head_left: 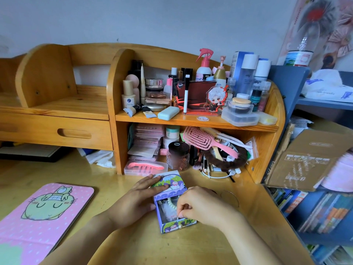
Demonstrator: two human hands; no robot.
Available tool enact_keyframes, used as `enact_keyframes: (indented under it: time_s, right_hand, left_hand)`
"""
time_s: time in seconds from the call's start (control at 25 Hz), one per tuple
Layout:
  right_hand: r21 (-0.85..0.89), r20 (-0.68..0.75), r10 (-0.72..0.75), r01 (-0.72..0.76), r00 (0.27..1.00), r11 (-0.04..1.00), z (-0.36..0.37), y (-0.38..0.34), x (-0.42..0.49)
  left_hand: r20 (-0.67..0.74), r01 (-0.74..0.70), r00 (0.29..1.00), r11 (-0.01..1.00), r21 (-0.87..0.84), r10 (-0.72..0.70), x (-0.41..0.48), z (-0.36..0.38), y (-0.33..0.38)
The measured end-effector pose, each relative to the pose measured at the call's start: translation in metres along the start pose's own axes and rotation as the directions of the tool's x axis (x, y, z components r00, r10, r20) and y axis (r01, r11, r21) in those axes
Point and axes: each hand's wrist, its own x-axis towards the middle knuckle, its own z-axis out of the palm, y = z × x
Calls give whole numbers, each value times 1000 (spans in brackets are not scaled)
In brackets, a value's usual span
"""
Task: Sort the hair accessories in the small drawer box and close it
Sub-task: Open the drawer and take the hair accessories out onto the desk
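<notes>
Small drawer box (169,185) on desk (191,245), drawer (176,221) pulled out, pearl bracelet (171,203) inside. Left hand (137,199) lies flat on the box top, steadying it; right hand (198,205) is curled in the drawer, pinching something too small to identify. Sorting step likely; next, clear the fingers and push the drawer shut.

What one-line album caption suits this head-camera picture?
Left hand steadies a small cartoon drawer box while the right hand reaches into its open drawer, desk shelf cluttered behind.
</notes>
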Motion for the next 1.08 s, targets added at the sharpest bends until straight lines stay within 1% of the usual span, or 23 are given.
enact_keyframes:
  time_s: [0.16,0.32,0.48,0.56,0.72,0.92,1.08]
  right_hand:
    - [4,26,25,-25,999,1000,0,0,-1]
    - [-34,22,22,-22,1000,999,-1,-1,1]
    - [24,22,68,-69,997,997,-4,-3,2]
    - [56,48,53,-56,997,997,-4,-5,0]
    - [51,117,31,-37,993,998,1,-2,-5]
    - [129,81,46,-57,996,990,5,0,-8]
    - [233,11,48,-49,999,971,5,-2,-13]
  left_hand:
    - [0,-3,1000,1000,0,3,0,0,-1]
    - [-3,-6,1000,1000,0,6,0,1,-2]
    - [-9,-9,1000,1000,-6,9,1,1,-1]
    - [-10,-10,1000,1000,-11,10,0,1,-1]
    - [-4,-10,1000,1000,0,10,0,1,-2]
    - [-6,-9,1000,1000,-10,9,0,0,-1]
    - [-5,-13,1000,1000,-3,13,0,1,-2]
